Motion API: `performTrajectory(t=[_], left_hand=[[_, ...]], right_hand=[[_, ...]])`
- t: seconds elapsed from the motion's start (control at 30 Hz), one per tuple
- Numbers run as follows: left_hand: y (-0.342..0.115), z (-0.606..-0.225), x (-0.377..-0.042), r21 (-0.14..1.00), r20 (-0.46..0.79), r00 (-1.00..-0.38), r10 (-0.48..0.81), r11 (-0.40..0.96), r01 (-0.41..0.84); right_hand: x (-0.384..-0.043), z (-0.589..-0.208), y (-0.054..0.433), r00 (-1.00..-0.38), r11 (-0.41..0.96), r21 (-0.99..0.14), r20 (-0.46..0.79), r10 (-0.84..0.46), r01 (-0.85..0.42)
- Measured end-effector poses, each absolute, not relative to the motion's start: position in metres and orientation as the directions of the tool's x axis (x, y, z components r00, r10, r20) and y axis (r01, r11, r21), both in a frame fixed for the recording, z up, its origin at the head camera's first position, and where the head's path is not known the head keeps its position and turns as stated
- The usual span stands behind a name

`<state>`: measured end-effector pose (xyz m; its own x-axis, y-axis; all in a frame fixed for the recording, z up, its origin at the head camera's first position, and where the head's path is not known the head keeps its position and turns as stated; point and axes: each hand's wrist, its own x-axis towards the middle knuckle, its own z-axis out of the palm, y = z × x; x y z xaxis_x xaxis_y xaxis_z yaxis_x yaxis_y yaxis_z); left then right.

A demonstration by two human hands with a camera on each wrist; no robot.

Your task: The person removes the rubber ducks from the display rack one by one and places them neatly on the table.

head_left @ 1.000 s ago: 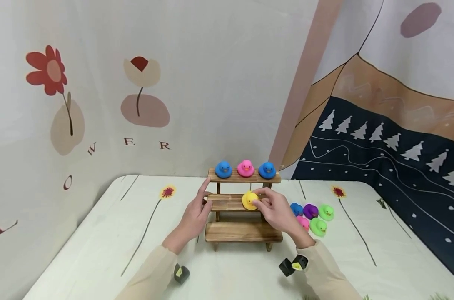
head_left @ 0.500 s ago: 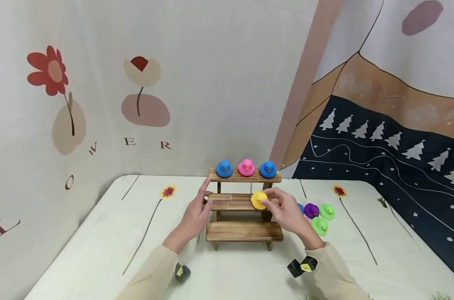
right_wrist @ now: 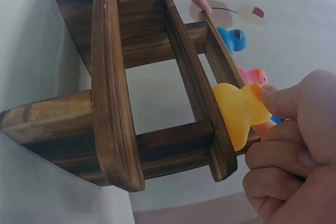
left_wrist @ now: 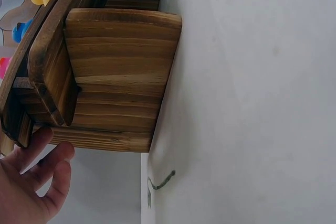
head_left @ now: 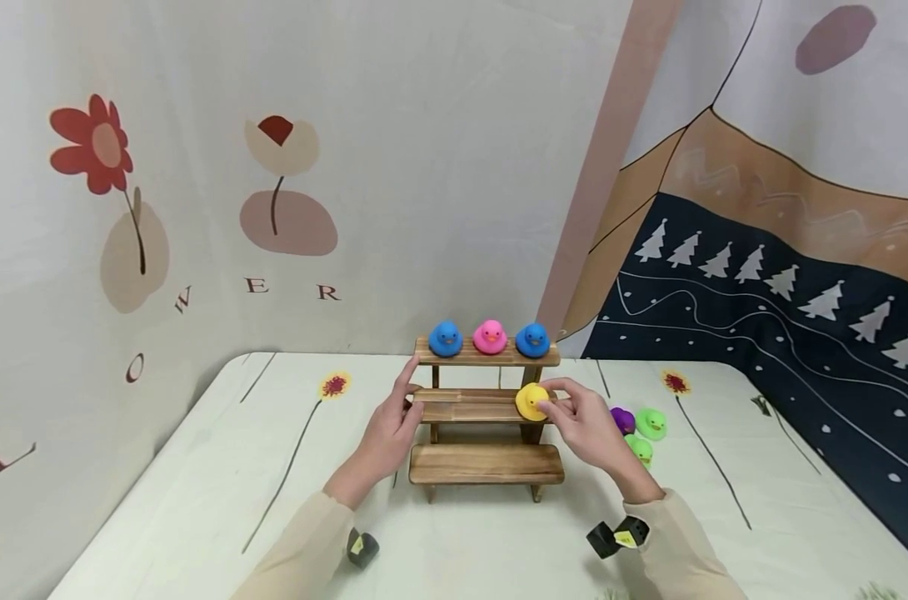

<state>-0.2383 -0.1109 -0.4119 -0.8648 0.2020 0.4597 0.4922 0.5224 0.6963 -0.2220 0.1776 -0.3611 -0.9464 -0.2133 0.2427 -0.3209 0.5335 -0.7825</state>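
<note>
A three-tier wooden display stand [head_left: 487,467] stands on the table. My left hand [head_left: 386,425] holds its left end, index finger reaching up to the top tier and thumb at the middle one. In the left wrist view, the left fingers [left_wrist: 39,142] touch the stand's side. My right hand [head_left: 585,421] pinches a yellow rubber duck [head_left: 532,402] at the right end of the middle tier. The right wrist view shows the duck's base right at that tier. Along the top tier sit a blue duck [head_left: 446,339], a pink duck [head_left: 490,337] and another blue duck [head_left: 532,340].
Right of the stand, a purple duck [head_left: 622,420] and two green ducks, one farther back [head_left: 651,423], lie on the table, partly behind my right hand. A printed cloth wall [head_left: 439,208] rises behind the table.
My right hand has slid the yellow duck rightward along the middle tier, from right of centre to its right end. The left hand stays at the stand's left end.
</note>
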Motion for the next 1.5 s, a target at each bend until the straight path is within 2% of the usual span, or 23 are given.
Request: performTrajectory(t=[0.53, 0.97, 1.5], left_hand=[[-0.111, -0.412, -0.238, 0.699, 0.443, -0.874, 0.200, 0.534, 0.476], [-0.111, -0.413, -0.239, 0.702, 0.448, -0.871, 0.202, 0.523, 0.483], [-0.112, -0.412, -0.238, 0.702, 0.449, -0.870, 0.203, 0.522, 0.485]], right_hand=[[-0.218, -0.363, 0.197, -0.964, 0.553, -0.789, 0.208, -0.166, -0.266], [-0.216, -0.363, 0.206, -0.961, 0.532, -0.800, 0.218, -0.171, -0.276], [-0.211, -0.362, 0.222, -0.979, 0.570, -0.796, 0.166, -0.116, -0.202]])
